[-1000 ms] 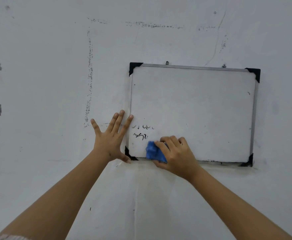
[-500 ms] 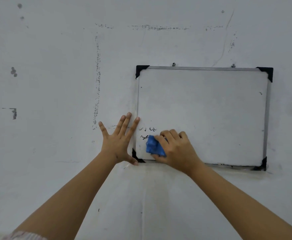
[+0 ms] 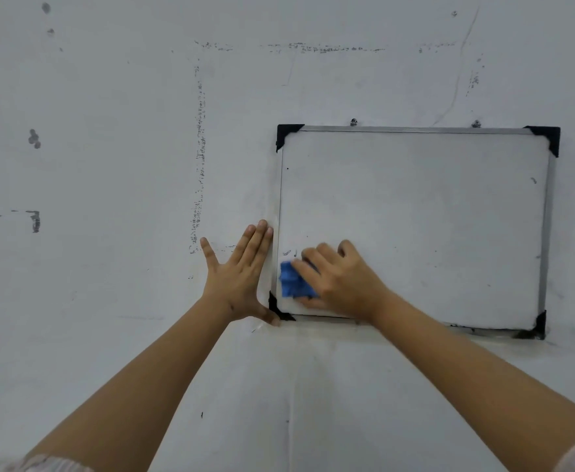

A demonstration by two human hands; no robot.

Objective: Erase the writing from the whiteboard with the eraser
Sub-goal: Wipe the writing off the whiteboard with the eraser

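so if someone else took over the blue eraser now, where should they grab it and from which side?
Probably its left end, approached from the left. The blue eraser lies flat against the whiteboard near the lower left corner; the right hand curls over its right part, so only the left end shows free. The left hand rests flat on the wall beside the frame, narrowing that approach.

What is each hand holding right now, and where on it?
The right hand grips the blue eraser by its right part, fingers curled over the top. The left hand holds nothing; it lies flat on the wall beside the whiteboard.
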